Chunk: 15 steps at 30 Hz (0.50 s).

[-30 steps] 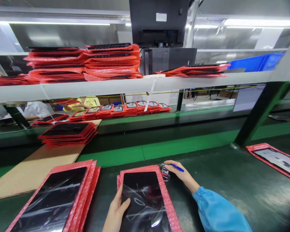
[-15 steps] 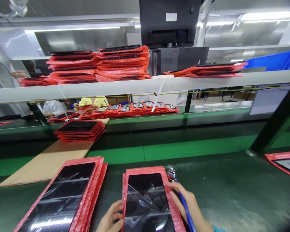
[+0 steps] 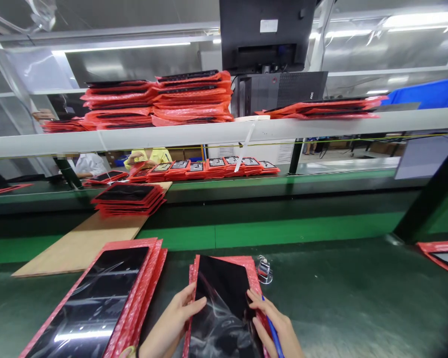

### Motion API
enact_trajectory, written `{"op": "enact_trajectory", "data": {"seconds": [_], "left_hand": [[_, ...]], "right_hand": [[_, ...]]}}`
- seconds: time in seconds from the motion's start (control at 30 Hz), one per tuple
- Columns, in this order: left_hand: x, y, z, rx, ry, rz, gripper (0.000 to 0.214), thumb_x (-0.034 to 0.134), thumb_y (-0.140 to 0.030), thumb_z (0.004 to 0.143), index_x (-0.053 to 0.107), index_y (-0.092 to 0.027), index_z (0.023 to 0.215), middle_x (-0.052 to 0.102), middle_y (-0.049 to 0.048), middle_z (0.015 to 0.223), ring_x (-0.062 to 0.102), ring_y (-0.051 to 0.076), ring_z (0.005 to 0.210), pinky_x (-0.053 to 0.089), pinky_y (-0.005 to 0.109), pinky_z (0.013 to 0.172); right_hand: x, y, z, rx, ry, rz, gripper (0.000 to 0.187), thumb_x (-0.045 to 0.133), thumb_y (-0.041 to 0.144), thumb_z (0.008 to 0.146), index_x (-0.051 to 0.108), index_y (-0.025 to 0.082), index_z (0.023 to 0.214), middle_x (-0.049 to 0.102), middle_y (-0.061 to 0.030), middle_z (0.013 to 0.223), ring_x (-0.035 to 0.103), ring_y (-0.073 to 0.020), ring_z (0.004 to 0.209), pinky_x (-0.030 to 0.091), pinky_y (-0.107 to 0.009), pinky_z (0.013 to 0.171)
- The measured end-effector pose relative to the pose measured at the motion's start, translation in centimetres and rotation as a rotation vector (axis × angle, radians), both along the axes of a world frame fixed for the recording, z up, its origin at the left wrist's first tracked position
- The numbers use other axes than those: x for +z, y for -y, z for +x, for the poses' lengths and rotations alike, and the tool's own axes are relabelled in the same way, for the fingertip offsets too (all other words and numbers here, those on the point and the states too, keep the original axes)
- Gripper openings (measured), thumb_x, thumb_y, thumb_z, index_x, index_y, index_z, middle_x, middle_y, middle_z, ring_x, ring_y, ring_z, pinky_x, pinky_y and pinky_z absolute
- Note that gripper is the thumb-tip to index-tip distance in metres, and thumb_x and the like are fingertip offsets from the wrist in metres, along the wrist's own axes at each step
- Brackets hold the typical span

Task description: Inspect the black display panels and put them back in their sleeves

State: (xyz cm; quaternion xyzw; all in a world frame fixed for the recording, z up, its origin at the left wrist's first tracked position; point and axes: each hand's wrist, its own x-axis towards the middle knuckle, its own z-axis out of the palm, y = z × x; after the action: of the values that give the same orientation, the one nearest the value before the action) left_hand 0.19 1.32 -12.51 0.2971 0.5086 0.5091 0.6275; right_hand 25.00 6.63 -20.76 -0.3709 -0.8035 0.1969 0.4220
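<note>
A dark green tabletop ran beneath a white shelf bearing red-wrapped piles. Beyond and left of the hands lay a wooden board, with a red-edged stack on it; nearer, just left of the left hand, a glossy panel rested on red sheets. The left hand gripped the left edge of the black panel, thumb on its face. That panel was between both hands, over red bubble wrap, and had just turned askew — half a second before, it sat square. The right hand, a second earlier beside a small metal-and-clear item, now had its fingers on the panel's right edge, a blue pen tucked in its grasp. So the handling had become two-handed — though whether the panel was lifted, I couldn't tell.
</note>
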Motion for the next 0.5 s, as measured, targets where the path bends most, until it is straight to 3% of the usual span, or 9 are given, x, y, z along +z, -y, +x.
{"op": "enact_trajectory", "data": {"seconds": [0.1,0.2,0.3,0.4,0.43,0.5], "left_hand": [[1.6,0.3,1.9,-0.021,0.129,0.049,0.059,0.074,-0.017,0.063,0.062,-0.024,0.12,0.063,0.0062,0.128,0.051,0.027,0.125,0.036,0.035,0.104],[2.2,0.5,1.0,-0.022,0.108,0.086,0.064,0.069,-0.009,0.06,0.062,-0.022,0.122,0.061,0.0066,0.132,0.049,0.029,0.128,0.035,0.039,0.107],[2.2,0.5,-3.6,0.219,-0.094,0.092,0.067,0.073,-0.011,0.055,0.062,-0.016,0.121,0.057,0.0115,0.136,0.044,0.032,0.131,0.034,0.042,0.109],[2.3,1.0,-10.1,0.436,-0.179,0.089,0.086,0.075,-0.015,0.052,0.049,-0.012,0.134,0.042,0.0129,0.148,0.032,0.031,0.138,0.023,0.041,0.113],[2.5,1.3,-12.1,0.483,-0.196,0.075,0.087,0.075,-0.017,0.054,0.046,-0.015,0.136,0.043,0.0122,0.147,0.035,0.033,0.136,0.024,0.046,0.112],[2.8,2.3,-15.6,0.552,-0.214,0.058,0.079,0.073,-0.022,0.058,0.05,-0.02,0.134,0.061,0.0095,0.13,0.05,0.037,0.124,0.038,0.053,0.102]], "right_hand": [[0.6,0.2,0.2,0.007,-0.023,-0.052,0.015,0.053,0.025,0.089,0.063,0.026,0.1,0.066,-0.0106,0.125,0.062,-0.0242,0.115,0.05,-0.033,0.097],[1.5,0.6,0.6,0.042,-0.081,-0.136,0.019,0.052,0.028,0.091,0.063,0.026,0.105,0.064,-0.0109,0.129,0.06,-0.0238,0.118,0.048,-0.032,0.099],[2.0,0.8,1.0,0.059,-0.16,-0.175,0.021,0.05,0.03,0.091,0.064,0.026,0.106,0.064,-0.0104,0.128,0.059,-0.0248,0.118,0.049,-0.031,0.097],[1.9,0.8,1.2,0.051,-0.227,-0.21,0.019,0.051,0.032,0.091,0.067,0.027,0.101,0.068,-0.0099,0.122,0.063,-0.0257,0.113,0.051,-0.029,0.094],[1.8,0.7,1.1,0.055,-0.242,-0.227,0.019,0.051,0.033,0.091,0.067,0.027,0.1,0.069,-0.0097,0.121,0.064,-0.026,0.113,0.051,-0.03,0.094],[1.6,0.8,1.0,0.066,-0.281,-0.254,0.023,0.051,0.038,0.091,0.068,0.027,0.1,0.071,-0.0097,0.118,0.065,-0.027,0.11,0.052,-0.032,0.093]]}}
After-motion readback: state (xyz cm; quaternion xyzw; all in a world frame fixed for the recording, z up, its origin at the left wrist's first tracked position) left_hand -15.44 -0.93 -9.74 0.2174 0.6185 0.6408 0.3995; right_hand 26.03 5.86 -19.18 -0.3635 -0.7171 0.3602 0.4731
